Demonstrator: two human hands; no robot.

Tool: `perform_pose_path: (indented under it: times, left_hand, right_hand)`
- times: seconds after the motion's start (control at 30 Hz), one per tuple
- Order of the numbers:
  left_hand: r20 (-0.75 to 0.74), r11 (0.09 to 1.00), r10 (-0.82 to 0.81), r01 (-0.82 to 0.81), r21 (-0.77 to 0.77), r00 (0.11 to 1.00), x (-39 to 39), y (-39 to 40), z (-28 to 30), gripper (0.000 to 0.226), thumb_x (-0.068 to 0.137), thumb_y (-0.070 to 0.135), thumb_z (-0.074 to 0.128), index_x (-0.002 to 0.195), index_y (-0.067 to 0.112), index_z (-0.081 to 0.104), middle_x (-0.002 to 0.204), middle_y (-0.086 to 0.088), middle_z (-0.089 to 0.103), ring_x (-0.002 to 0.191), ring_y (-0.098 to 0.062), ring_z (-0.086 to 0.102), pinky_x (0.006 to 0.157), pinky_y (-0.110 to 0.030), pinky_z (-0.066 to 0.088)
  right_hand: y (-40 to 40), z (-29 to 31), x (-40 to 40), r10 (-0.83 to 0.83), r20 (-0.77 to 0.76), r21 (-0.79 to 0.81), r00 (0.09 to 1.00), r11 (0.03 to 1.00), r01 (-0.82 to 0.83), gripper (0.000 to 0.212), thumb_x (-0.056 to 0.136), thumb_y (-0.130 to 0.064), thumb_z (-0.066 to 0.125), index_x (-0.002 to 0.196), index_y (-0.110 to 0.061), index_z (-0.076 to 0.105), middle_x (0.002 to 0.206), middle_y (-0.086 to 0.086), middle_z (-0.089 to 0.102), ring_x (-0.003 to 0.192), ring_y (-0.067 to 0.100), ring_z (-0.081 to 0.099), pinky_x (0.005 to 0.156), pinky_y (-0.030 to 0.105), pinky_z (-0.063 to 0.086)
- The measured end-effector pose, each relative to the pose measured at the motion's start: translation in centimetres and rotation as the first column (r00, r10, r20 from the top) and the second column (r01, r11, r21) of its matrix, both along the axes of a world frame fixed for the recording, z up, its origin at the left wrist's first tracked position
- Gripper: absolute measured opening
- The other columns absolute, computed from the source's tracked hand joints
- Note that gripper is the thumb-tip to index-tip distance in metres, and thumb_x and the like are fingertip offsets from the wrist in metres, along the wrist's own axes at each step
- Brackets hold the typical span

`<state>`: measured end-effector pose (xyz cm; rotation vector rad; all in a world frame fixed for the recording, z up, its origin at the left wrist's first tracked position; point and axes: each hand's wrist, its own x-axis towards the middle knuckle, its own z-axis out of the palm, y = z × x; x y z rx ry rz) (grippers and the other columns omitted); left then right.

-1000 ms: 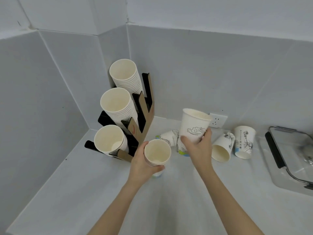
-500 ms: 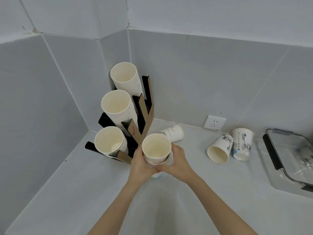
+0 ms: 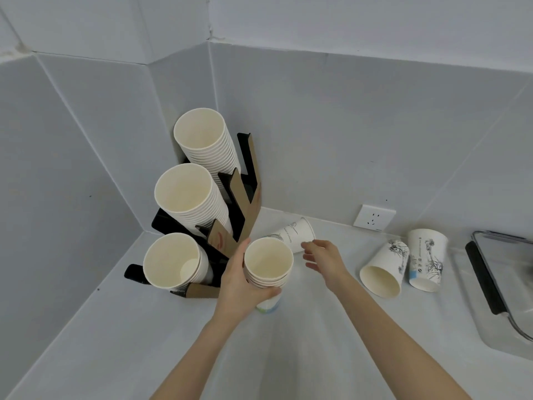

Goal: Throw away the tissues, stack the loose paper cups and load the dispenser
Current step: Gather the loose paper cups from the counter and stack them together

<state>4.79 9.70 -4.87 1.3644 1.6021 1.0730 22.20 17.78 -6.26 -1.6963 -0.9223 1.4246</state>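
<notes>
My left hand (image 3: 237, 287) grips a short stack of nested white paper cups (image 3: 268, 265), mouth up, just right of the dispenser. The black and brown cup dispenser (image 3: 240, 203) stands in the counter's corner with three slanted rows of cups (image 3: 187, 192). My right hand (image 3: 324, 259) hovers empty, fingers spread, close to a loose printed cup (image 3: 294, 233) lying on its side behind the stack. Further right, another loose cup (image 3: 385, 268) lies tilted on its side, and a third cup (image 3: 427, 259) stands upside down beside it. No tissues are visible.
White counter (image 3: 288, 350) meets grey tiled walls at the back and left. A wall socket (image 3: 374, 217) sits low on the back wall. A clear tray with a black handle (image 3: 487, 284) occupies the right edge.
My right hand dropped the cup it carried into the stack held by my left hand, then let go and moved right toward the cup lying behind.
</notes>
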Motion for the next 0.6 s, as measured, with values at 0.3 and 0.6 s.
perform_pose_path:
  times: [0.3,0.6]
  left_hand:
    - [-0.025,0.999,-0.050,0.050,0.016,0.998,0.8,2.7,-0.7,0.090,0.038,0.040,0.079,0.110,0.061,0.029,0.116,0.037,0.044,0.113,0.014,0.041,0.092,-0.011,0.041]
    - [-0.015,0.997,-0.069,0.069,0.020,0.997,0.7,2.8,-2.0,0.098,0.045,0.029,0.086,0.125,0.048,0.031,0.123,0.025,0.043,0.115,0.015,0.039,0.084,0.003,0.037]
  right_hand:
    - [5.5,-5.0,-1.1,-0.294,-0.341,-0.258,0.893,0.943,0.212,0.092,0.042,-0.045,0.084,0.117,-0.004,0.048,0.115,0.017,0.063,0.097,0.033,0.066,0.078,0.041,0.058]
    - [6.5,-4.0,-1.8,-0.337,-0.281,-0.116,0.898,0.941,0.317,0.071,0.058,-0.042,0.078,0.110,0.001,0.054,0.097,0.014,0.066,0.084,0.027,0.066,0.060,0.032,0.054]
